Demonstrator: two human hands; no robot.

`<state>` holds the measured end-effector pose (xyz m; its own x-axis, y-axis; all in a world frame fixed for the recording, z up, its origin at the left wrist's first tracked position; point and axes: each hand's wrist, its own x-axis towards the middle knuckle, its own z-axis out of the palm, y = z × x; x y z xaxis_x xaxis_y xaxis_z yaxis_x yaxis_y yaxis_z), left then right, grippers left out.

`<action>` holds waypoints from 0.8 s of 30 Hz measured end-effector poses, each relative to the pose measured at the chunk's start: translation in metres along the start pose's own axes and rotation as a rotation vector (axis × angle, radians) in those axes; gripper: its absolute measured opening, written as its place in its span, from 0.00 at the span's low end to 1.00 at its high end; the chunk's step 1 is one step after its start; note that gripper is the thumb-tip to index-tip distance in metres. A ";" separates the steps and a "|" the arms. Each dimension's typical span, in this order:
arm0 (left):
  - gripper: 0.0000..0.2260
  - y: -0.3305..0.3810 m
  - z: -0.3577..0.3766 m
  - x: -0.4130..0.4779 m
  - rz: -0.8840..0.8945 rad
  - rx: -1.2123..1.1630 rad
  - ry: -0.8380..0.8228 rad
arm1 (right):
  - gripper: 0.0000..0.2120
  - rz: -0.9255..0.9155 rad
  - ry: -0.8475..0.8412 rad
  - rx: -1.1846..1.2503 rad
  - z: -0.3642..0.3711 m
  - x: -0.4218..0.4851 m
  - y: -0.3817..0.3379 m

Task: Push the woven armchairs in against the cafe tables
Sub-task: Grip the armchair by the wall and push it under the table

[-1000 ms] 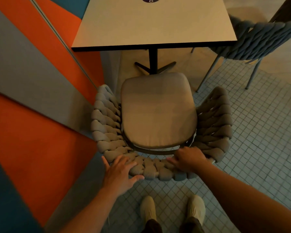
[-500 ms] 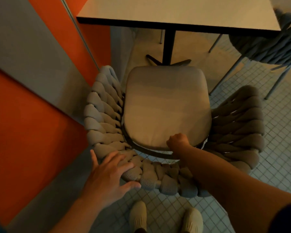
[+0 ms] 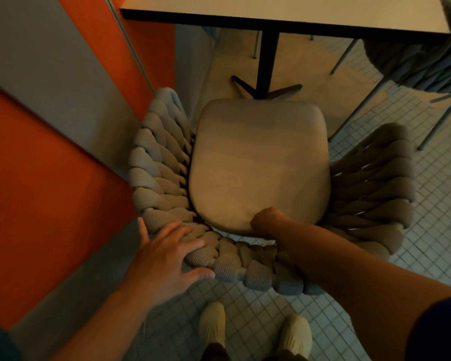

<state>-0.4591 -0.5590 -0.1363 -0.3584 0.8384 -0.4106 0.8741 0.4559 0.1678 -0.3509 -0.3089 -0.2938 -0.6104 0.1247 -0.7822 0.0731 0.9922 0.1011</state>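
Observation:
A grey woven armchair (image 3: 156, 165) with a beige seat cushion (image 3: 258, 162) stands below me, facing a pale square cafe table (image 3: 271, 9). The cushion's front edge lies close to the table's black pedestal foot (image 3: 267, 87), short of the tabletop's edge. My left hand (image 3: 164, 254) rests flat on the left of the woven back rim, fingers spread and thumb on the outer side. My right hand (image 3: 267, 220) reaches over the backrest and is closed at the rear edge of the cushion; its fingertips are hidden.
An orange and grey wall (image 3: 50, 126) runs close along the chair's left side. A second woven armchair (image 3: 412, 63) on thin metal legs stands at the table's right side. My shoes (image 3: 212, 324) stand on the small-tiled floor behind the chair.
My right hand left the top of the backrest and dropped over it onto the cushion's rear edge, closing there. My left hand stayed on the back rim. The view has leaned in closer.

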 end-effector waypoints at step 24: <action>0.17 0.013 -0.026 -0.014 -0.148 -0.431 0.089 | 0.16 0.213 0.346 1.131 -0.027 -0.165 -0.039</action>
<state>-0.4510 -0.5569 -0.1052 -0.5121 0.7688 -0.3830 0.6020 0.6393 0.4784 -0.2739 -0.3679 -0.1518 -0.6685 0.4508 -0.5915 0.7436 0.4151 -0.5241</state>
